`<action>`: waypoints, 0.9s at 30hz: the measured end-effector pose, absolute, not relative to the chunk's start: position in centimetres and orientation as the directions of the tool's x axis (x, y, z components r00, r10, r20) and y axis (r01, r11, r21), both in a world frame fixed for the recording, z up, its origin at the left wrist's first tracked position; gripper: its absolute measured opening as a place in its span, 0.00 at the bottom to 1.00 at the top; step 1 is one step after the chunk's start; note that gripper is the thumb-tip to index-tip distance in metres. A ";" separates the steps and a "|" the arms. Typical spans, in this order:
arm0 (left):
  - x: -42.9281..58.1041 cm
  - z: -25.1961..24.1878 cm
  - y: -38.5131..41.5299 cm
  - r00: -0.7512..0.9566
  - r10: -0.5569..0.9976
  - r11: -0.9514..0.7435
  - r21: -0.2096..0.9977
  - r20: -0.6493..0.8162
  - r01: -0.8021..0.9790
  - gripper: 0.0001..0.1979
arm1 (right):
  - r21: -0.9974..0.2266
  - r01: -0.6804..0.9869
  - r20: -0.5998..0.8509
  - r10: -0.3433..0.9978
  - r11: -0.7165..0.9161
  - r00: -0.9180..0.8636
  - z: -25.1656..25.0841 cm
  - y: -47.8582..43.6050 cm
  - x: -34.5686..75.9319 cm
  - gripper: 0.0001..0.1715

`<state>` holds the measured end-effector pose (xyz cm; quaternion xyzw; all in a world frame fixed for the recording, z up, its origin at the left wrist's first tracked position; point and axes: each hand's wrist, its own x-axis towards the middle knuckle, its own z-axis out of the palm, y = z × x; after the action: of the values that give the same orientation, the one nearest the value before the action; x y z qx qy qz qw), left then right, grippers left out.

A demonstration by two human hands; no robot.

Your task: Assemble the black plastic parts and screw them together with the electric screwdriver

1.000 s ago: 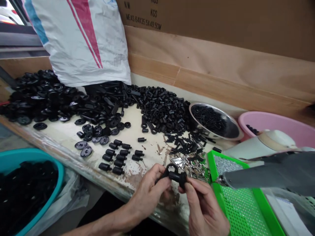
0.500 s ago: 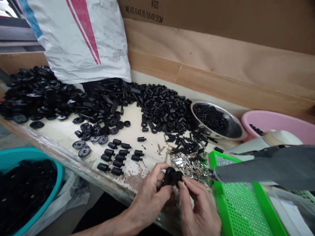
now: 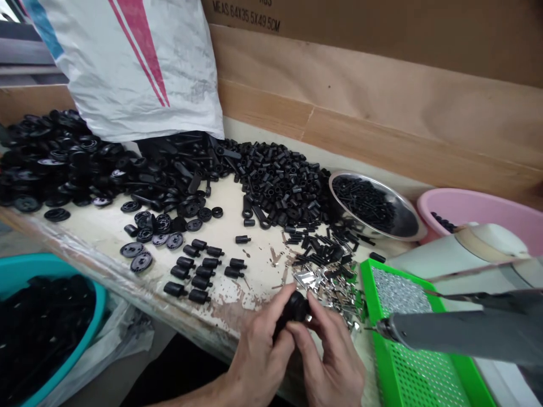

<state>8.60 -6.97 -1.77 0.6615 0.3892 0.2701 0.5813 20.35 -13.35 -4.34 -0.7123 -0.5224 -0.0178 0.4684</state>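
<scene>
My left hand [image 3: 263,339] is closed around a black plastic part with a rounded end [image 3: 298,306], just above the front edge of the bench. The fingertips of my right hand [image 3: 333,350] pinch the same part from the other side. Much of it is hidden between my fingers. Beyond my hands lies a scatter of small shiny metal pieces [image 3: 331,282]. Several black cylinders with narrow tips [image 3: 199,296] lie in rough rows to the left. Near them are black slotted discs [image 3: 141,262].
A grey power screwdriver [image 3: 449,333] juts over a green tray [image 3: 379,356] of tiny metal parts at right. Behind stand a steel bowl [image 3: 407,217] and a pink basin [image 3: 479,206]. Black parts [image 3: 282,181] are heaped before a white sack [image 3: 148,68]. A teal tub [image 3: 99,294] sits lower left.
The two black pieces seen between my hands are now pressed together, and my hands are closer to each other. The screwdriver has swung slightly down and right.
</scene>
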 end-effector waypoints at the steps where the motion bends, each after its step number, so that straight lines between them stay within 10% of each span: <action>1: 8.6 -2.0 -7.1 0.558 0.828 -0.073 0.977 -0.053 0.201 0.26 | -0.627 0.779 0.537 0.733 0.014 0.418 -4.1 -13.3 20.5 0.21; 11: 8.7 -3.7 -6.9 0.521 0.730 -0.563 0.821 0.442 0.094 0.27 | -0.711 0.694 0.574 0.662 0.110 0.482 -4.9 -13.1 19.8 0.22; 23: 9.0 -2.3 -6.6 0.773 0.601 0.049 0.975 -0.204 0.219 0.25 | -0.725 0.680 0.507 0.752 0.107 0.422 -3.4 -17.4 21.0 0.29; 27: 11.3 -2.6 -7.8 0.783 0.516 0.234 0.936 -0.348 0.262 0.26 | -0.691 0.713 0.588 0.480 -0.120 0.651 -1.0 -19.4 23.5 0.28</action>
<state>11.31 -7.79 -2.64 0.6127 0.3172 0.0883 0.7185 23.48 -19.37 -0.96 -0.7401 -0.4029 -0.1104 0.5271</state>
